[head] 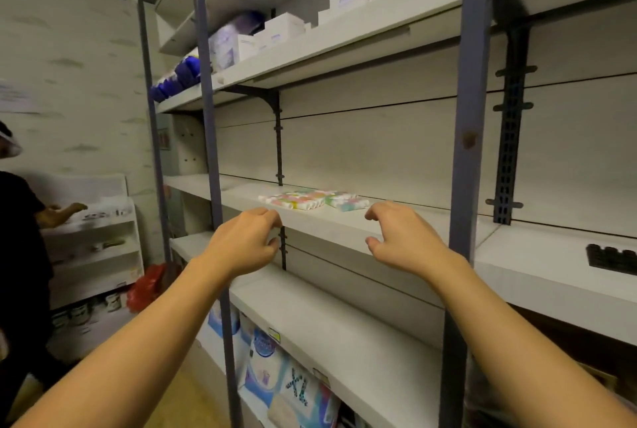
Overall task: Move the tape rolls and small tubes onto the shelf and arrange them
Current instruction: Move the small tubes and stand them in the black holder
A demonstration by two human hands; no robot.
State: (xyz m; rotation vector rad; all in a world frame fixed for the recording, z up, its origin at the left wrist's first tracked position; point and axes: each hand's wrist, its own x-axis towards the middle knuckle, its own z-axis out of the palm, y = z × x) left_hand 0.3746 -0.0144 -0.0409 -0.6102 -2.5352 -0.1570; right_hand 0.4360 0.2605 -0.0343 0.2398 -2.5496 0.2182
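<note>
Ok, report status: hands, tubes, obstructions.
Left hand and right hand empty, fingers loosely curled. Pastel tubes lying in a row on middle shelf. Nothing between hands and tubes.

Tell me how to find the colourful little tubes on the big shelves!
Look at the tall shelving unit with blue-grey metal posts and find the middle shelf, the one both hands reach toward. The small tubes lie there in a flat row, between the left hand and the right hand. They are the only pastel, many-coloured things on that shelf; the boxes higher up are plain white.
</note>
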